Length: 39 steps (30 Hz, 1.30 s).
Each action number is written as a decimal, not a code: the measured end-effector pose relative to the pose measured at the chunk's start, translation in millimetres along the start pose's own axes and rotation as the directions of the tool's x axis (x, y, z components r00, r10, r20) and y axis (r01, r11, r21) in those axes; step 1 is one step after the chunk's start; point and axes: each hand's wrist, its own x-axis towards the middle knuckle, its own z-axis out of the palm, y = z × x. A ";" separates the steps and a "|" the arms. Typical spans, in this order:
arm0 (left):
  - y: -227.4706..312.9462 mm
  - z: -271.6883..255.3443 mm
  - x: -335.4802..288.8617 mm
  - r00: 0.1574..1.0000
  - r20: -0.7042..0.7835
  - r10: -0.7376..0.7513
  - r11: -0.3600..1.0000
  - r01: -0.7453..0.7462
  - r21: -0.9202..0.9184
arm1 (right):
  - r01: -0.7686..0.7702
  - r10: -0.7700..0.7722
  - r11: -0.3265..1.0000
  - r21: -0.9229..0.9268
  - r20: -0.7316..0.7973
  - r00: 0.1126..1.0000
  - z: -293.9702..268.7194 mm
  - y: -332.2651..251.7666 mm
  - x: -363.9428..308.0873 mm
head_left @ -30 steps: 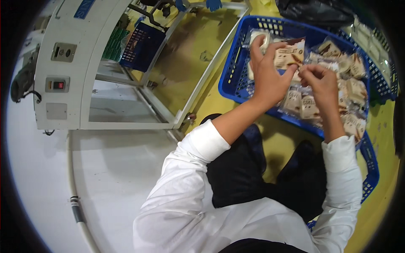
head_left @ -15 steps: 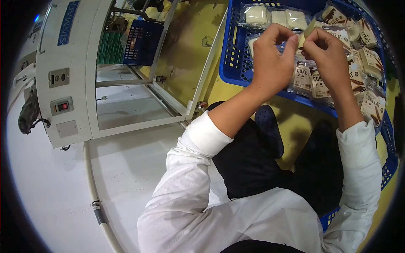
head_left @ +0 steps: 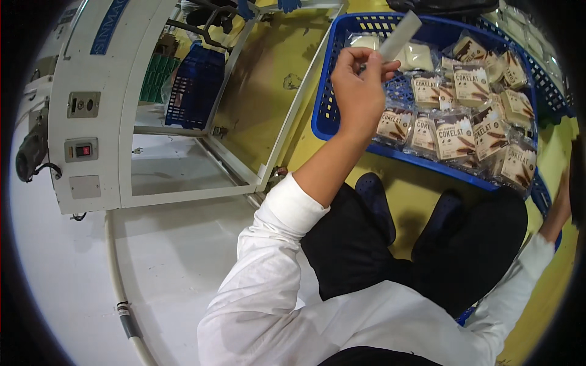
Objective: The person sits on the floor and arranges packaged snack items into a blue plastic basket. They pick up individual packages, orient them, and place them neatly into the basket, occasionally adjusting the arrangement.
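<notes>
My left hand (head_left: 359, 82) is closed in a pinch on a pale, translucent strip (head_left: 401, 35) that points up and to the right. It is over the left part of a blue plastic crate (head_left: 421, 163). In the crate lie several clear-wrapped square packs with cream and brown labels (head_left: 455, 135). Near the strip, white bread-like packs (head_left: 417, 56) show no label. My right hand (head_left: 563, 198) is at the far right edge, beside the crates; its fingers are lost in the dark rim.
At left stands a white machine (head_left: 91, 122) with a red switch and an open metal frame. Another blue crate (head_left: 552, 97) with white packs is at the upper right. A dark bag-like thing (head_left: 442, 6) lies behind the main crate. A pale hose (head_left: 116, 262) runs along the floor.
My right hand has let go of the strip and swung right and down to the picture's edge. My left hand has kept the strip and moved slightly left and down.
</notes>
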 end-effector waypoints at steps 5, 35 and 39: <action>0.7 2.2 -23.4 0.979 0.107 0.173 0.969 -0.189 0.161 | -0.366 0.304 0.849 -0.381 -0.213 0.929 -47.0 5.4 -117.4; -216.7 -64.7 37.8 0.871 -0.165 -0.464 0.501 0.411 0.762 | -0.317 0.247 0.674 0.668 0.201 0.948 176.7 -206.3 -147.6; -233.9 -72.1 45.1 0.773 -0.586 -0.241 0.300 0.634 0.713 | -0.337 0.248 0.643 0.688 0.230 0.941 180.9 -215.2 -154.1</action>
